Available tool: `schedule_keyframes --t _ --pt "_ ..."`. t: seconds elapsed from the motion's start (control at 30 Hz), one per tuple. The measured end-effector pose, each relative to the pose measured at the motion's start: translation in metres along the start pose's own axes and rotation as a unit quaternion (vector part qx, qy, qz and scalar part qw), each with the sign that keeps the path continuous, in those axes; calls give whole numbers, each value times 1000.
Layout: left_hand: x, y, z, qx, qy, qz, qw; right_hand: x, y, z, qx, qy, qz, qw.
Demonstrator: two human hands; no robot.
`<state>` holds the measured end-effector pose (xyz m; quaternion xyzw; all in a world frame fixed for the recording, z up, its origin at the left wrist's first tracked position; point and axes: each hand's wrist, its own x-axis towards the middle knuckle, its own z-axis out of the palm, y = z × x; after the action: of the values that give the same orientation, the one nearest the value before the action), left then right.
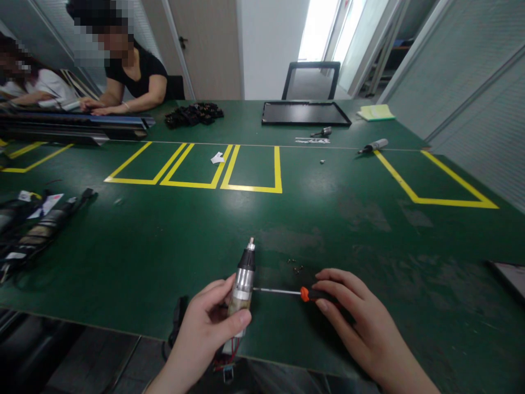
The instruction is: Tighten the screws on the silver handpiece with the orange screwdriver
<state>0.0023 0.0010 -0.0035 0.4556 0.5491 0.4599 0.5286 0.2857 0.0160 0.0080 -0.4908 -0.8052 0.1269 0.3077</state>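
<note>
My left hand (209, 323) is closed around the body of an electric screwdriver (243, 282). Its metal tip and black nose cone point away from me, and red wires with a small part (228, 374) hang bare from its rear end. Between the fingers of my right hand (356, 312) is the black and orange handle of a hand screwdriver (305, 294). That shaft lies level, its tip at the right side of the electric screwdriver's metal collar; whether it sits in a screw I cannot tell. Several small screws (298, 270) lie just beyond the shaft.
More electric screwdrivers with cables (41, 230) lie at the left of the green table (172, 235). Farther back are a black pile of parts (193, 114), a framed panel (305, 113), a notepad (375, 113) and another grey tool (374, 146). Two people sit at the far left.
</note>
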Motion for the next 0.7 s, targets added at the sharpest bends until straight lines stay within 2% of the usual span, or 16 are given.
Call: schedule_keyframes --t 0.2,0.37,0.53,0.7 --pt "0 -2 0 2 -4 -3 1000 2 2 -1 -13 18 -40 999" --pt "1 -2 -1 6 -6 -1 1000 1 2 -1 2 37 -42 998" --pt "1 -1 0 8 -1 -1 1000 -1 0 1 46 -18 -5 999" --pt "1 -1 0 6 -5 0 1000 0 -4 -4 30 -23 9 999"
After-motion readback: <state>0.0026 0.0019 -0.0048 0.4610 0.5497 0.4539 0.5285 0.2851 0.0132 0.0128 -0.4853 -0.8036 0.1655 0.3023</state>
